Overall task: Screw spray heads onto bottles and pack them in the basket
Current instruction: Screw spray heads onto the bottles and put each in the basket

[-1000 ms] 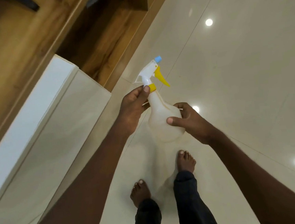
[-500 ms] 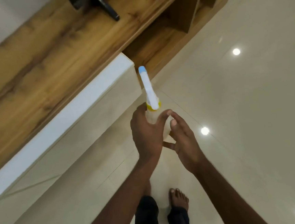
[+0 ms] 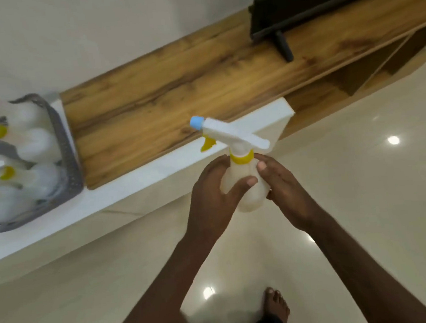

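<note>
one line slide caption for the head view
Both hands, left and right, hold a spray bottle near a basket of finished bottles.

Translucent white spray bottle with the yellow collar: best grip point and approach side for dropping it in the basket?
Grip the translucent white spray bottle round its bulbous body, below the yellow collar, coming from the side, as the left hand and right hand do now. The white trigger head juts sideways, so it probably makes a poor handle.
</note>
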